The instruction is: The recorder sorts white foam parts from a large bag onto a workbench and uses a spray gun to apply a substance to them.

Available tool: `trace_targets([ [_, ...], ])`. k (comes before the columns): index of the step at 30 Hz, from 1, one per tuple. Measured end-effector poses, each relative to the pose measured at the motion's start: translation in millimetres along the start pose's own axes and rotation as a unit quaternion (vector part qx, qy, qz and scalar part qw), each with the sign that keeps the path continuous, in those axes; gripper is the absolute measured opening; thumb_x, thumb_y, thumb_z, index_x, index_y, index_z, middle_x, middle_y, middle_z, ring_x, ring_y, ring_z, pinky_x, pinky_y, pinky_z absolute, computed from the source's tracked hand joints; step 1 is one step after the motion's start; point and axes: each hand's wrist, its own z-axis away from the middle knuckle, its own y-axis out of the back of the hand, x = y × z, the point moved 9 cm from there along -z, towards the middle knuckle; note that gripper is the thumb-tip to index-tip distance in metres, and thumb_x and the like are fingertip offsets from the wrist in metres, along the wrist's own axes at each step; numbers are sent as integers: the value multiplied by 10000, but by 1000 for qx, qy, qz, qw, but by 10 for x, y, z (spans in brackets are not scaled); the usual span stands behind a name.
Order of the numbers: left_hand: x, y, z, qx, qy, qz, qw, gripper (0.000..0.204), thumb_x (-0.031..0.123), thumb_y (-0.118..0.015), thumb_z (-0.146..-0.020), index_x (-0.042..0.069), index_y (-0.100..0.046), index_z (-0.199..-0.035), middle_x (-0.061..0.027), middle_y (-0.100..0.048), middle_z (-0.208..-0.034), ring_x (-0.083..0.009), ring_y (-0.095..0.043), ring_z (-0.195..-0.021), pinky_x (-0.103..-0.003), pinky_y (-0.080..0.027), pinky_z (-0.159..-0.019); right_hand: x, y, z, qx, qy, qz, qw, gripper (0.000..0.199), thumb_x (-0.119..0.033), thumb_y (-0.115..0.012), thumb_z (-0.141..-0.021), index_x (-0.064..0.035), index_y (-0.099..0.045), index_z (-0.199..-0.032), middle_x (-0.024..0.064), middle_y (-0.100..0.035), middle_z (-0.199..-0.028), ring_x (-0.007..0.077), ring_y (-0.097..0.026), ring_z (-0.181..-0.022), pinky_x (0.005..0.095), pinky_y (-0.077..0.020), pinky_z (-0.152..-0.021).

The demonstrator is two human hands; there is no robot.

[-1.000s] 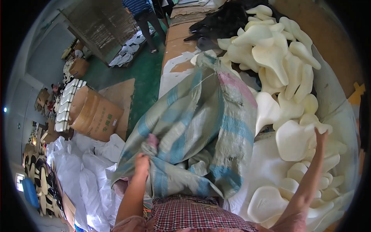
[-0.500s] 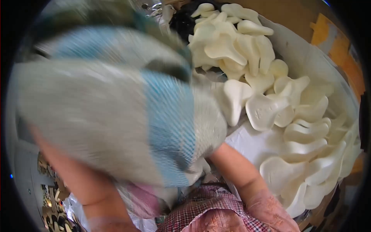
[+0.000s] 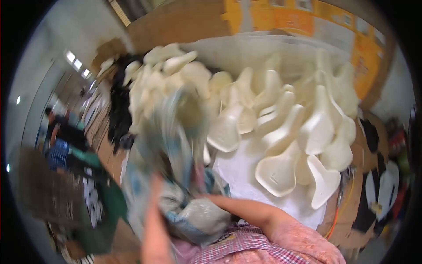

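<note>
A woven plastic sack (image 3: pixel 202 220), pale grey with blue stripes, is bunched up in front of my body. Its upper part is blurred and stands above my hands. My left hand (image 3: pixel 156 181) is against the sack's near left side, its fingers smeared by motion. From the right, my right hand (image 3: pixel 201 196) reaches into the gathered folds and is closed on them, the fingertips hidden. Just beyond lie many cream bicycle-saddle-shaped pads (image 3: pixel 276 174), heaped and overlapping on a white surface (image 3: pixel 246 176). Neither hand touches the pads.
A pale sheet (image 3: pixel 211 46) and brown cardboard (image 3: pixel 180 26) stand behind the heap. Black material (image 3: pixel 119 105) lies to its left. Farther left, a person (image 3: pixel 66 132) is by a green surface (image 3: pixel 105 229). On the right, an orange cord (image 3: pixel 332 222) runs beside black cut pieces (image 3: pixel 367 207).
The sack has dropped from high at the left, where it was spread broadly, and is now crumpled lower before me. My hands have come closer together, and the view has swung leftward and up.
</note>
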Motion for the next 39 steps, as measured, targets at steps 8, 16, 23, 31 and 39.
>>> trace_targets([
  [8, -635, -1219, -158, -183, -38, -190, 964, 401, 215, -614, -724, -25, -629, -1045, -203, -640, -1050, -316, -607, -986, -408, -462, -852, 631, 1119, 3268, 187, -18, 87, 978, 427, -196, -595, -870, -27, -512, -1253, 136, -612, -1143, 204, -583, -1040, 341, -455, -905],
  [16, 1630, 387, 224, 20, -299, -116, 947, 333, 148, -646, -735, -7, -627, -1029, -67, -645, -894, -167, -603, -808, -293, -485, -728, 1301, 3077, 5935, 798, -17, 119, 590, 378, -102, -610, -767, -10, -565, -1131, 176, -616, -1067, 284, -599, -987, 359, -468, -858],
  [23, 2392, -363, 744, 129, -460, -127, 869, 610, 351, -698, -701, 147, -532, -1251, -168, -452, -1331, -377, -313, -1290, -507, -249, -1058, 1675, 3786, 5536, 688, -151, 361, 611, 587, -128, -652, -708, -2, -459, -1248, 260, -402, -1320, 404, -366, -1252, 430, -304, -1049],
  [31, 933, -1833, 155, -88, -162, -315, 931, 538, 521, -640, -693, 236, -613, -1149, -112, -501, -1272, -346, -376, -1232, -489, -312, -995, 2017, 3940, 6985, 794, -57, 1, 605, 499, -81, -615, -729, -35, -444, -1196, 123, -577, -974, 266, -590, -852, 357, -483, -736],
  [39, 1986, -899, -173, -27, -232, -65, 970, 409, 398, -684, -717, 55, -673, -938, -136, -668, -898, -247, -627, -855, -344, -479, -751, -633, 1534, 5854, 605, 142, 17, 784, 660, -302, -688, -773, -19, -412, -1300, 64, -517, -1089, 125, -509, -902, 265, -420, -793],
])
